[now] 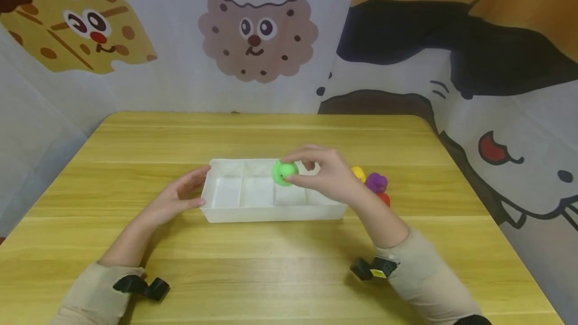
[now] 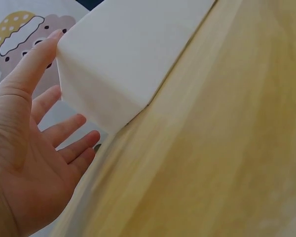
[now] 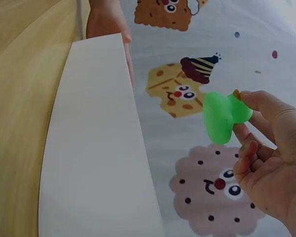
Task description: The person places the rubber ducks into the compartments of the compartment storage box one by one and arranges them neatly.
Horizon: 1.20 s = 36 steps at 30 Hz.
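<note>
Between thumb and fingers, my right hand (image 1: 331, 174) pinches a small green rubber duck (image 1: 284, 171) above a white divided tray (image 1: 275, 213). In the right wrist view the green duck (image 3: 219, 121) shows a small orange beak near the thumb tip, and it hangs higher than the tray's long wall (image 3: 96, 138). My left hand (image 1: 173, 198) is at the tray's left end, thumb and fingers spread and fairly straight. The left wrist view has the thumb tip of this hand (image 2: 34, 143) right at a tray corner, its other fingers loosely extended along the end wall.
Right of the tray, partly behind my right forearm, small yellow (image 1: 358, 174), purple (image 1: 377, 183) and red (image 1: 385, 198) toys sit close together on the wooden table (image 1: 271, 275). A cartoon-printed cloth (image 1: 167, 89) hangs behind the table's far edge.
</note>
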Available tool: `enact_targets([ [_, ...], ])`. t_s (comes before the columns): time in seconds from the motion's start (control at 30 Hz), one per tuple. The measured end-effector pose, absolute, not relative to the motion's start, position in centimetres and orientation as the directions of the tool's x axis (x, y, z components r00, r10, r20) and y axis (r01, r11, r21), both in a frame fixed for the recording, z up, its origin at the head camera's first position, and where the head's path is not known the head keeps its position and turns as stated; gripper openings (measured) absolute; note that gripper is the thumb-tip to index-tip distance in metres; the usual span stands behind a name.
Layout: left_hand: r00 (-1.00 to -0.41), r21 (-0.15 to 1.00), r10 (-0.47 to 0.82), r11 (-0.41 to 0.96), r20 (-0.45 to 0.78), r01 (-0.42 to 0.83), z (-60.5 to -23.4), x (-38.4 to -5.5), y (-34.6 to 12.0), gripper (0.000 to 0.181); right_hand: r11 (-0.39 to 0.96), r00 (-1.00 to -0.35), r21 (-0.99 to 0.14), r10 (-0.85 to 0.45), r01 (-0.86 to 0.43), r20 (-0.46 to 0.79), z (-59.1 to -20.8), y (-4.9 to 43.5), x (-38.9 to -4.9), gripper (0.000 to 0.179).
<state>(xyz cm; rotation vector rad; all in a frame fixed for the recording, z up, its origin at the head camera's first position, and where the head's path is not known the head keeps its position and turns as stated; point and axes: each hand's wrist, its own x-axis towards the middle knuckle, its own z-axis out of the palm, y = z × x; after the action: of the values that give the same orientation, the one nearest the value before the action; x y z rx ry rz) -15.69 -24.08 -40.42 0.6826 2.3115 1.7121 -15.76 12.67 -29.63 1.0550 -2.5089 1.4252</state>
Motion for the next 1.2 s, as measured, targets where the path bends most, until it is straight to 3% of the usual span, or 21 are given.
enact_targets([
  [0.77,-0.859,0.951,0.494,0.177,0.136,0.252,-40.8,-15.7,-24.2,0.073,0.241,-0.693,-0.767,-0.637,-0.594,0.337,-30.8,5.9,-18.0,0.028],
  [1.2,-0.855,0.954,0.503,0.173,0.128,0.244,-40.7,-15.6,-24.2,0.072,0.319,-0.711,-0.772,-0.664,-0.55,0.232,-31.5,3.1,-19.0,0.029],
])
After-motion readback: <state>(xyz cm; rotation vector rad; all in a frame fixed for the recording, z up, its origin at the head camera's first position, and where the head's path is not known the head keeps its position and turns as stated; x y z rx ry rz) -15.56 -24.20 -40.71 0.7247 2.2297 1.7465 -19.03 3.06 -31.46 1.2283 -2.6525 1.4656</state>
